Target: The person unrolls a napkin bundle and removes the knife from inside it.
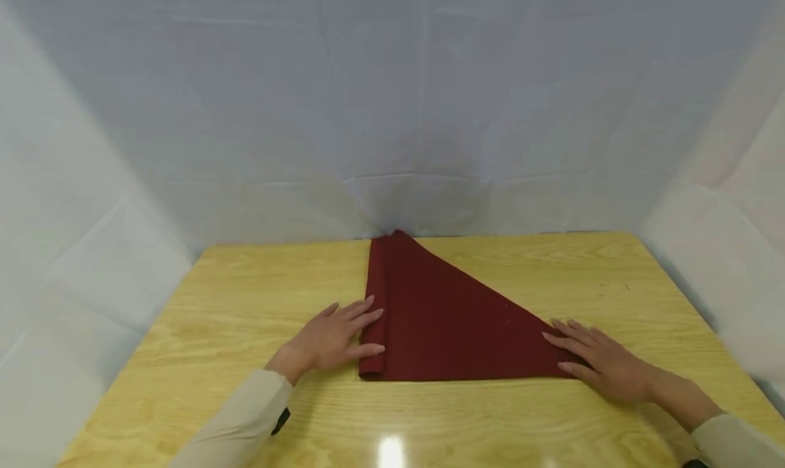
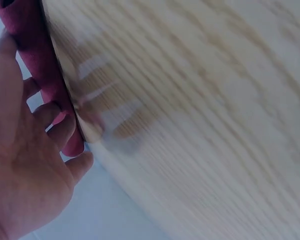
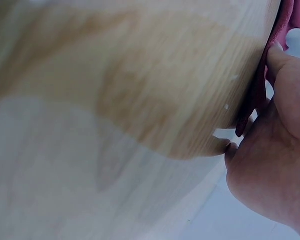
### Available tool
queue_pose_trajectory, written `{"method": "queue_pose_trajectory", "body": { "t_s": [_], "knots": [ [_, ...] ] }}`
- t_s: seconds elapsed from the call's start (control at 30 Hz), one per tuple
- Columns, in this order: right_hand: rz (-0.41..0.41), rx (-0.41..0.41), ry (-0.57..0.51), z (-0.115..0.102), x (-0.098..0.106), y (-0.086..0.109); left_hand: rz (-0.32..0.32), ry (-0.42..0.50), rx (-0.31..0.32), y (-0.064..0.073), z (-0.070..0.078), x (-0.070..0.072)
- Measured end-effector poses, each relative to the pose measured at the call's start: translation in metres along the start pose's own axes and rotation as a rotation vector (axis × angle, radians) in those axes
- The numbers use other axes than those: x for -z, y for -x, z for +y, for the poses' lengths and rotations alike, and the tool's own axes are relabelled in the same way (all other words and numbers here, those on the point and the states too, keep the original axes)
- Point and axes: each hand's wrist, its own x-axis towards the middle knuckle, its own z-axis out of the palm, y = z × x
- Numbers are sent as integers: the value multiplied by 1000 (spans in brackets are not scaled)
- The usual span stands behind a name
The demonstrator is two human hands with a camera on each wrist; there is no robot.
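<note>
The glossy tabletop [image 1: 466,420] is yellowish wood with wavy grain. Along its far edge rises a grey-white backdrop [image 1: 392,100], creased lengthwise and across. A pale left panel [image 1: 49,216] flanks the left edge; a creased right panel [image 1: 748,263] flanks the right. A bright light reflection [image 1: 390,452] shines between those side edges, well apart from the far corners.

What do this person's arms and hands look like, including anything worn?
Long, plain cream fabric sleeves cover the left arm and right arm, ending near the wrists. A small black object shows beneath the left cuff, another by the right; neither is clear enough to identify. The left hand and right hand are ungloved.
</note>
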Motion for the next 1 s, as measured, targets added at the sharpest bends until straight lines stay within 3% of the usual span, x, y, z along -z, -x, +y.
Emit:
{"method": "queue_pose_trajectory", "body": {
  "t_s": [0.43,0.73,1.0],
  "knots": [
    [6,-1,-2,-4,-1,4,-9,-52,9,0,5,0],
    [-22,-48,-42,-6,2,4,58,-36,-40,-16,17,1],
    [-34,-49,-56,-9,0,4,6,-83,-99,-28,35,-1]
  ]
}}
